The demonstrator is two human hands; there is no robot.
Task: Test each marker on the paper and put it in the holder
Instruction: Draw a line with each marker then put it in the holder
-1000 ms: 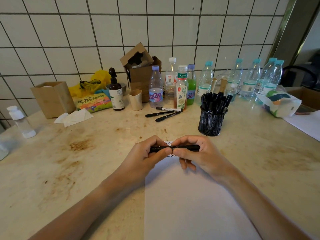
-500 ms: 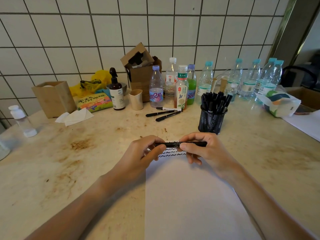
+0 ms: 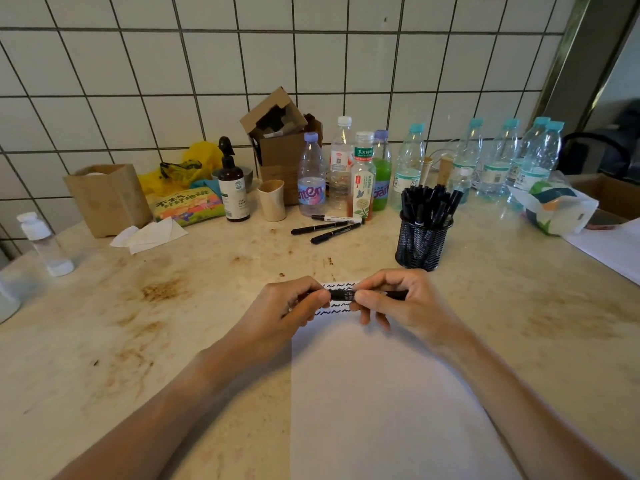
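A black marker (image 3: 342, 294) lies level between both my hands, just above the top of the white paper (image 3: 381, 403). My left hand (image 3: 287, 306) pinches its left end and my right hand (image 3: 398, 301) pinches the right part. Black squiggle marks run across the paper's top edge under the marker. The black mesh holder (image 3: 420, 245), full of several black markers, stands behind my right hand. Three loose markers (image 3: 329, 228) lie on the table further back.
Several plastic bottles (image 3: 363, 174) line the tiled wall, with a cardboard box (image 3: 277, 143), a pump bottle (image 3: 232, 188), a beige cup (image 3: 272, 200), a brown paper bag (image 3: 107, 199) and tissues (image 3: 149, 235). A white bottle (image 3: 45, 244) stands far left. More paper (image 3: 613, 247) lies far right.
Both hands, with the marker held between them, have drifted slightly right and away from me, then closed together a little on the marker. The squiggles on the paper show more now.
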